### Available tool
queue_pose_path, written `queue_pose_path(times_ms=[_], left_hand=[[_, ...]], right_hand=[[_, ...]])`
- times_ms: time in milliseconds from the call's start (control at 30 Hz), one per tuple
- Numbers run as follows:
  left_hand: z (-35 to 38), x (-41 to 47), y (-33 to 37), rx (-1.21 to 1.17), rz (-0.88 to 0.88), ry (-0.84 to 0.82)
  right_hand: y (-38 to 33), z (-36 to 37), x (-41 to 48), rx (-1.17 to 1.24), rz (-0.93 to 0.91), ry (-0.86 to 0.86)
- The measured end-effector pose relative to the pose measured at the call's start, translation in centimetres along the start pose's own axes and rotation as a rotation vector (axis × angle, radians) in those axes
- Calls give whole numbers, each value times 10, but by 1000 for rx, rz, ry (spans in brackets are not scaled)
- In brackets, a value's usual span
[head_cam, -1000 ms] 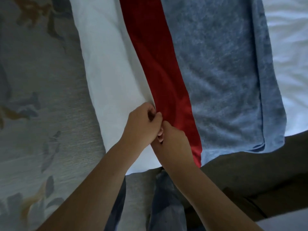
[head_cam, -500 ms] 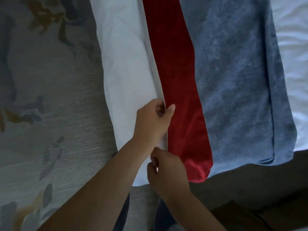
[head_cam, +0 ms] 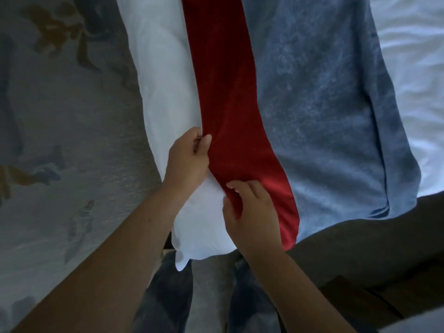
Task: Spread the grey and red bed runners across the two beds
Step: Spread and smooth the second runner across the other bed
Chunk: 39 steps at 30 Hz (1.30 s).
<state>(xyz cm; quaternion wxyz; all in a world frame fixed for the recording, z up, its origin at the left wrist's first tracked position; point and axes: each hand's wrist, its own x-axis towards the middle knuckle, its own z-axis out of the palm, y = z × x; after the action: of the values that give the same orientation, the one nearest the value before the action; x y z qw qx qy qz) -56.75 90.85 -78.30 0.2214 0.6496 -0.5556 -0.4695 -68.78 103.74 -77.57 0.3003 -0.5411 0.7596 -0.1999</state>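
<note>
You stand on a pale carpet point(head_cam: 60, 145) with a faded leaf pattern, at the corner of a bed made up in white point(head_cam: 158, 75). Nearest you, your jeans point(head_cam: 168, 296) show below both forearms, and a dark surface point(head_cam: 360, 248) lies to your right below the bed edge.

Your right hand point(head_cam: 252, 212) rests on the near end of the red runner point(head_cam: 225, 104), fingers curled and pinching its left edge where it meets the white cover. Just beyond it, your left hand point(head_cam: 187, 159) is closed on the same left edge, thumb pressed against the fingers with the red cloth caught between them. The two hands are near each other but apart.

The red runner runs away from you as a narrow band along the bed, its near end hanging over the edge. Touching its right side lies the grey runner point(head_cam: 324, 116), wider, with a fold along its right border. Farther right is more rumpled white bedding point(head_cam: 420, 68).
</note>
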Motion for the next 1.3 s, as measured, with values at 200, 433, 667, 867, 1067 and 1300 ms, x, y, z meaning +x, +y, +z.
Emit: queue_pose_path(times_ms=[200,433,667,867,1067,1300], left_hand=[[23,-21,11,700,247,97],[82,-59,30,881,564,-317],[137,-99,42,852,680,-444],[176,-124,49,1025,677,-522],[207,-124,73,1202,559,-473],[214,-124,97,1226,458,-600]], right_hand=[[10,14,-16,11,-37,-101],[61,-33,-6,87,93,52],[168,-137,29,-155,237,319],[216,-196,60,-241,462,223],[228,-213,64,-33,345,154],[241,-232,65,24,270,252]])
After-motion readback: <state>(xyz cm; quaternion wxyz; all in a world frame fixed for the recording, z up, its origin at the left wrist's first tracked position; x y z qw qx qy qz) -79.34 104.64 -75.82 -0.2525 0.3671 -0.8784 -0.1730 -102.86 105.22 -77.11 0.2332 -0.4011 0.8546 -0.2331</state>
